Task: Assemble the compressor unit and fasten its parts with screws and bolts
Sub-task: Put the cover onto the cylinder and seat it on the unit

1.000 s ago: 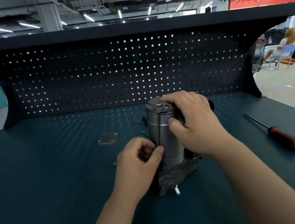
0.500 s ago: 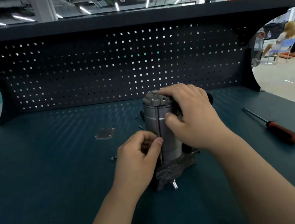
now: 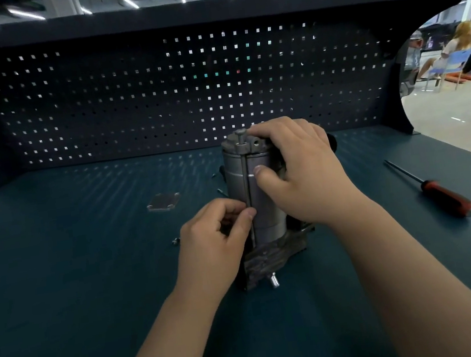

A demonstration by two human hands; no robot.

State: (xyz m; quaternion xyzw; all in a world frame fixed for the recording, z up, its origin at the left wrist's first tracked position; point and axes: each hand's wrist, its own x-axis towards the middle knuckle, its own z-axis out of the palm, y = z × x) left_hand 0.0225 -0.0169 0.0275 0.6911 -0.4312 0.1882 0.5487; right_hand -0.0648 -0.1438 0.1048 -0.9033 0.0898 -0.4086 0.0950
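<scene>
A grey metal compressor unit (image 3: 268, 213) stands upright on a dark ribbed base in the middle of the bench. A long thin bolt (image 3: 246, 177) runs down its front, its head raised above the top cap. My left hand (image 3: 216, 240) pinches the lower part of that bolt between thumb and fingers. My right hand (image 3: 301, 170) grips the upper cylinder, fingers over the top cap and thumb on the front. The right side of the unit is hidden by this hand.
A flat metal plate (image 3: 162, 202) lies left of the unit. Small screws (image 3: 175, 241) lie near my left hand. A red-handled screwdriver (image 3: 444, 194) lies to the right. A dark pegboard (image 3: 188, 95) closes the back of the teal bench (image 3: 64, 288).
The bolt head has risen above the top cap, where it sat lower a second ago. Both hands keep their hold on the unit and the bolt.
</scene>
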